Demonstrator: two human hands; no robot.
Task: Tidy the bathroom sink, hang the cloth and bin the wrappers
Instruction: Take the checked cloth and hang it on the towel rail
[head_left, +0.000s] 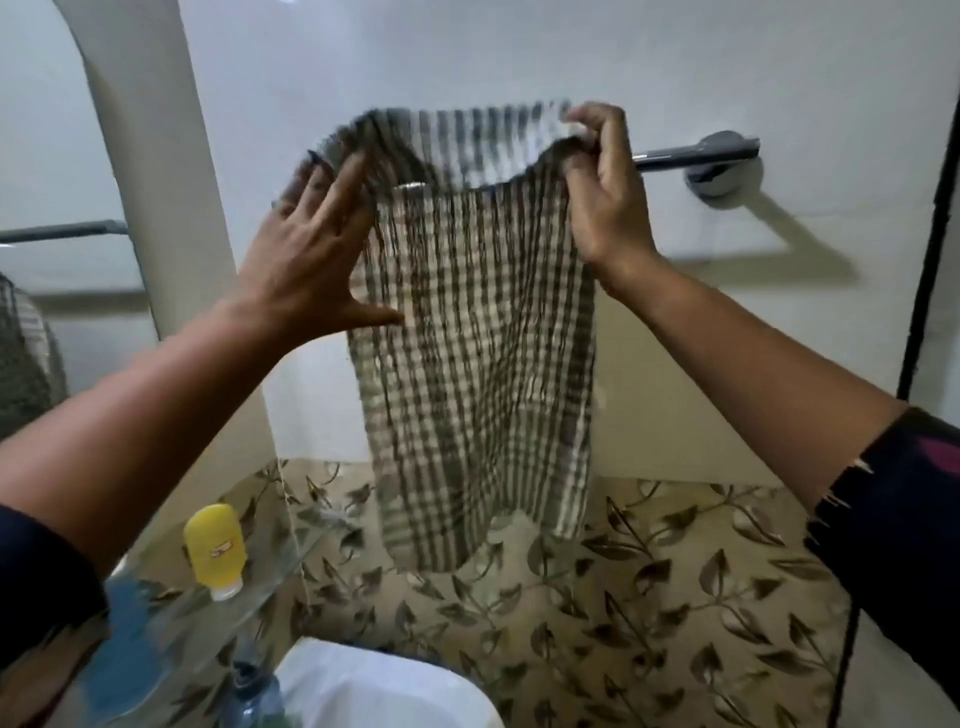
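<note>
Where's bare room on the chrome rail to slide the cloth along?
Bare chrome towel rail runs between the right hand and the round wall mount. Leftward is crowded: the green-and-white checked cloth covers it, left hand spread against the cloth.

A check of grey-green and cream stripes is seen on the cloth (478, 332). The towel bar (696, 155) is finished in shiny chrome against a plain white wall (519, 52). Dark leaves on beige pattern the lower tiles (649, 597). The bottle (217, 548) is coloured bright yellow.

Cloth (478, 332) draped over rail (691, 154); bottle (215, 548) on shelf (270, 571) lower left.
</note>
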